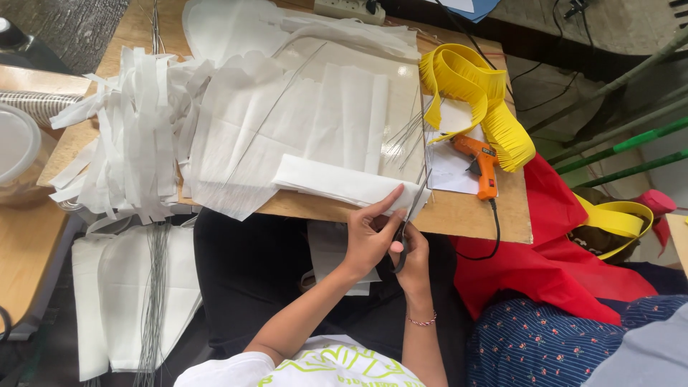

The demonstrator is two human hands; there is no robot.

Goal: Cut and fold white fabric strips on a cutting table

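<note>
My left hand [369, 233] pinches the near edge of a folded strip of white tissue paper [337, 181] that lies at the front edge of the wooden board [459, 213]. My right hand [414, 261] grips dark-handled scissors [407, 229], whose blades point up into the paper's right end. Both hands meet just below the board's front edge, above my lap.
A heap of cut white paper strips [132, 136] lies at the left, large white sheets [301, 107] in the middle. A yellow fringed band [476, 93] and an orange glue gun [481, 163] sit at the right. Thin wires [154, 301], red cloth [552, 265].
</note>
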